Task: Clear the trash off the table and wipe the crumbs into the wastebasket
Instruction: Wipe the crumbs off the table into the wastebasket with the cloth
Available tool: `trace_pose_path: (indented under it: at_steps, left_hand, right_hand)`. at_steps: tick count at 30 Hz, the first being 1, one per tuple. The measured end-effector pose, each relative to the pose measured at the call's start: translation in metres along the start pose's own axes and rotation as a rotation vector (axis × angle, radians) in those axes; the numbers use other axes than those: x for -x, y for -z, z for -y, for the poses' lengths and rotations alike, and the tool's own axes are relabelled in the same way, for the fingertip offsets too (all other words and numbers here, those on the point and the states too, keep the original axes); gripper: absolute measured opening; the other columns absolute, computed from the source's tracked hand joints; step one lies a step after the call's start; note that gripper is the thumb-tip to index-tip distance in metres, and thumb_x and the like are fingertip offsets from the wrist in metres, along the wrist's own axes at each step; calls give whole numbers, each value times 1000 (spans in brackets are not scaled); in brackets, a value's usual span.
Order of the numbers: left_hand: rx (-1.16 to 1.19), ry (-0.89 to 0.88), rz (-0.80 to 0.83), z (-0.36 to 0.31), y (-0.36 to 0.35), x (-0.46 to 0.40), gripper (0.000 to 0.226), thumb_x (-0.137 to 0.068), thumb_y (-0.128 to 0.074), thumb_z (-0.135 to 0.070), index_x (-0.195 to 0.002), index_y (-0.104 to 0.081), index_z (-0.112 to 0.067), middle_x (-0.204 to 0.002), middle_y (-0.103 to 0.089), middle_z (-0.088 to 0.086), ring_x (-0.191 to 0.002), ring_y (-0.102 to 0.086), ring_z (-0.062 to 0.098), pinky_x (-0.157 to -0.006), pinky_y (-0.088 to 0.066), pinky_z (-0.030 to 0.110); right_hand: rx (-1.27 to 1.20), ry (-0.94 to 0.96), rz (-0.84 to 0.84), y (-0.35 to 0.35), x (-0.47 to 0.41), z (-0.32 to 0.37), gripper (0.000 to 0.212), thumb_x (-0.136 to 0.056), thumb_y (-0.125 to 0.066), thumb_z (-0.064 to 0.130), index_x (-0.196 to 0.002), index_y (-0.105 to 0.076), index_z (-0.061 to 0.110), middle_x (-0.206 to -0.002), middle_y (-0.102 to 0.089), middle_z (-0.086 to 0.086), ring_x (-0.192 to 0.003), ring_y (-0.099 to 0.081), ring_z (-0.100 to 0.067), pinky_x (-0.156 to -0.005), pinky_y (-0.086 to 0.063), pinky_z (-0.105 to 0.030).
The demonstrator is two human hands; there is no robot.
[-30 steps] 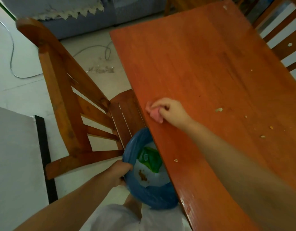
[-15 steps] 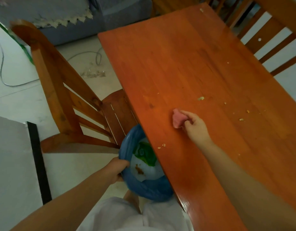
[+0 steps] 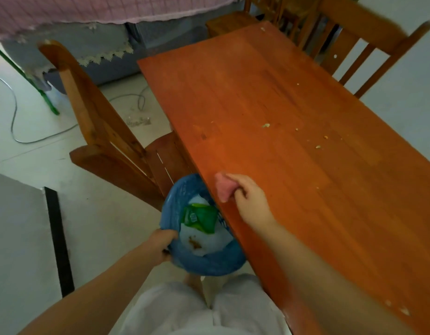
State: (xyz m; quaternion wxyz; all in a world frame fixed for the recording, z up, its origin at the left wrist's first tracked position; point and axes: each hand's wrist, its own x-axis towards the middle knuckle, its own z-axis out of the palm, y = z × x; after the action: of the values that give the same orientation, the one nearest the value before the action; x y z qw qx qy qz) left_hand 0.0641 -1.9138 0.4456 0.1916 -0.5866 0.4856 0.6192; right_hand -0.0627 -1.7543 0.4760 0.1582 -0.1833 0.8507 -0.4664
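Chair (image 3: 107, 131) close beside table (image 3: 269, 97)

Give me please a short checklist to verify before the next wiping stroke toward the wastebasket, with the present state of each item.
1. Cloth held: the right hand grips the pink cloth. Ok.
2. Cloth at the table edge, above the bin: ok.
3. Wastebasket under that edge: the left hand holds its rim there. Ok.
4. Bin has room: a green packet and white paper lie inside, space remains. Ok.
5. Crumbs cleared: several remain mid-table. Not ok.
6. Cloth flat on the wood: cannot tell.
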Motion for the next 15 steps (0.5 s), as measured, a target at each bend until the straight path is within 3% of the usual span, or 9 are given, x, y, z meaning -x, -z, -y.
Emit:
trace_pose_path:
  at_steps: [2, 4, 8, 12, 15]
  left_hand:
    - [13, -10, -40, 9, -1, 9, 11, -87, -40, 7, -92, -49, 3, -78, -49, 14, -79, -51, 32, -71, -46, 40]
    - [9, -6, -33, 18, 0, 14, 13, -86, -41, 8, -81, -49, -1, -78, -50, 15, -72, -52, 29, -65, -48, 41]
    - [0, 5, -30, 35, 1, 19, 17, -85, -42, 8, -100, -49, 2, -78, -52, 16, -71, -53, 29, -61, -48, 40]
    - [-56, 33, -4, 48, 3, 22, 12, -85, -44, 9, -95, -48, 4, -77, -50, 18, -67, -50, 29, -60, -47, 40]
    - [-124, 41, 49, 50, 9, 21, 13, -85, -43, 8, -97, -48, 5, -78, -49, 18, -68, -50, 28, -60, -47, 39]
  right_hand:
    - [65, -108, -138, 26, -5, -20, 45, -85, -41, -11, -125, -55, 6, -130, -54, -12, -122, -48, -21, -105, -31, -23]
    - [140, -225, -166, 36, 3, -43, 45, -86, -43, -8, -129, -50, 5, -134, -50, -15, -125, -45, -26, -107, -30, -29]
    - [251, -141, -60, 9, 45, -50, 47, -82, -51, -5, -127, -51, 7, -131, -51, -13, -121, -44, -28, -103, -30, -28]
    - [273, -89, -19, -19, 84, -35, 47, -83, -51, -3, -128, -49, 11, -130, -49, -9, -117, -43, -26, -100, -31, -27]
    - [255, -186, -23, -27, 97, -27, 46, -85, -47, -4, -129, -50, 12, -128, -50, -11, -118, -43, -27, -100, -31, -28]
